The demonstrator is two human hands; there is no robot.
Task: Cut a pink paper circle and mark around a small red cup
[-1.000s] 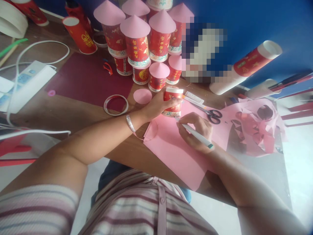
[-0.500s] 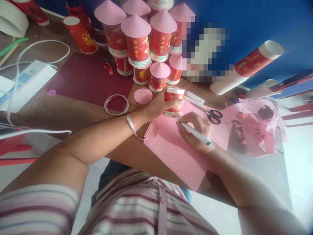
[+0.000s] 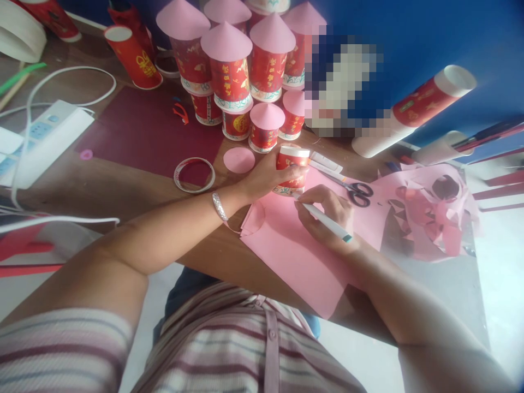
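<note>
My left hand (image 3: 268, 177) is wrapped round a red paper cup (image 3: 293, 158) with a white rim and a teal pattern along its lower band. A white marker (image 3: 327, 220) with a teal end is pinched in my right hand (image 3: 325, 213), its tip close to the cup's lower band; whether it touches, I cannot tell. Beneath both hands lies pink paper (image 3: 303, 256), with small cut pink pieces (image 3: 254, 219) by my left wrist. Dark-handled scissors (image 3: 360, 194) rest just beyond my right hand. A pink paper disc (image 3: 239, 160) lies left of the cup.
Red cups with pink cone tops (image 3: 227, 65) stand stacked at the back. To the right are pink paper scraps (image 3: 440, 213) and a tilted red-and-white cup stack (image 3: 426, 103). A tape roll (image 3: 194, 174), maroon sheet (image 3: 143, 142) and white power strip (image 3: 49, 136) occupy the left.
Both hands stay almost in place, the left still round the cup. The marker's teal end has dipped very slightly left; the view has shifted a little.
</note>
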